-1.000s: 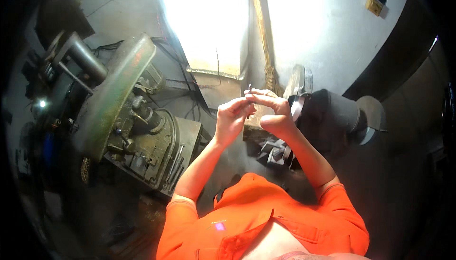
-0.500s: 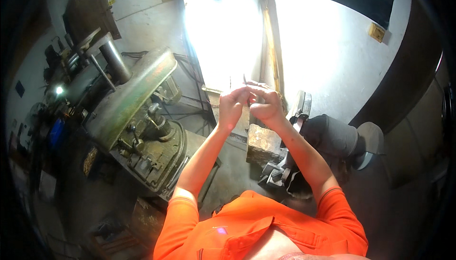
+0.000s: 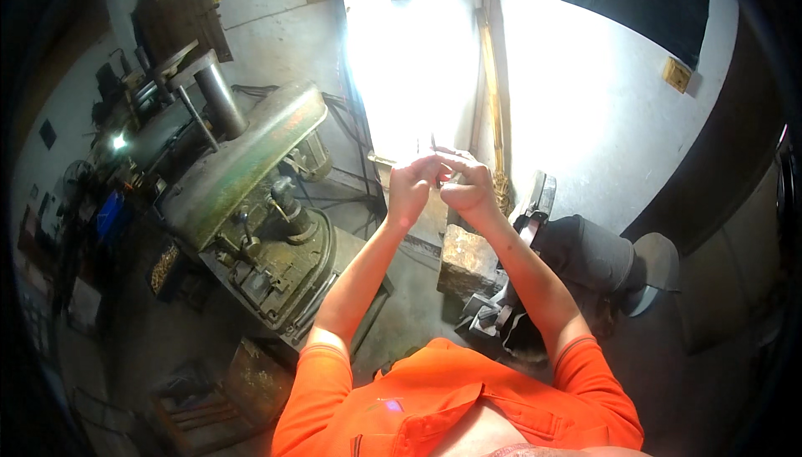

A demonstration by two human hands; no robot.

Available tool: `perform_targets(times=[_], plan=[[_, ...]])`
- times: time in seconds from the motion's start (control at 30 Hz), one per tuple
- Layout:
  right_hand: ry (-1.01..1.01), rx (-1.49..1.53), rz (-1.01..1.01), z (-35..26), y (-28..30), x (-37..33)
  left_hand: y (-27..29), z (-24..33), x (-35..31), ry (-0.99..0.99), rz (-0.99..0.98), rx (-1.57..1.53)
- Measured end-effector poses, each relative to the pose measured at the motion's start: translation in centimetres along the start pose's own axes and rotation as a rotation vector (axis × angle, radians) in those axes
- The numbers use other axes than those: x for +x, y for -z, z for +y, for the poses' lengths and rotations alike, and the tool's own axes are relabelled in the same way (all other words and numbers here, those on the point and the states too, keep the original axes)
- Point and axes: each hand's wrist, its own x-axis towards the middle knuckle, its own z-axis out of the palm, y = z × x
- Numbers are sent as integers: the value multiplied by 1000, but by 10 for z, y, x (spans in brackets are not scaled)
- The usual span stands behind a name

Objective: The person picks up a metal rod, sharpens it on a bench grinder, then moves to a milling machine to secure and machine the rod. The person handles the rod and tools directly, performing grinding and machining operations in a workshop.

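Note:
Both arms reach forward, and my hands meet in front of the bright doorway. My left hand (image 3: 410, 193) is closed, its thumb and fingers pinched at the upper end. Beside it, my right hand (image 3: 469, 190) is also closed, with fingertips touching those of the left. A thin dark rod (image 3: 433, 142) sticks up between the fingertips; the glare hides its exact kind. A second thin dark line stands near the left fingertips, too washed out to name. To the right of my forearm is a bench grinder (image 3: 582, 246) with a grey motor body and a round wheel at its end.
A large green drill press (image 3: 251, 169) stands at the left. A rough block (image 3: 468, 261) sits beside the grinder. A broom (image 3: 493, 106) leans by the doorway (image 3: 409, 64). Low at the left lies a slatted wooden frame (image 3: 200, 419).
The whole view has shifted slightly, so the surroundings sit a little to the right and lower. My hands stay together with the thin rod between them.

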Motion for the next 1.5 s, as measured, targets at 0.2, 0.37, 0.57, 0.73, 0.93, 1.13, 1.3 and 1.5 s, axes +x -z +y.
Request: perform_targets(times=[0.2, 0.37, 0.57, 0.73, 0.93, 1.13, 1.3, 1.5], plan=[[-15, 13, -7, 2, -3, 1, 2, 3, -1, -12, 16, 12], [-27, 59, -12, 15, -6, 4, 3, 0, 1, -26, 22, 5], [-2, 61, 0, 28, -6, 7, 2, 10, 4, -9, -17, -19], [-25, 25, -21, 20, -3, 8, 2, 8, 5, 22, -34, -55], [28, -12, -6, 23, -1, 9, -1, 4, 7, 27, -13, -90], [-7, 57, 3, 22, -4, 10, 1, 5, 8, 29, -3, -77], [24, 47, 36, 16, -7, 10, 3, 8, 6, 9, -6, -42], [92, 82, 117, 9, -12, 9, 4, 7, 6, 33, -7, -89]])
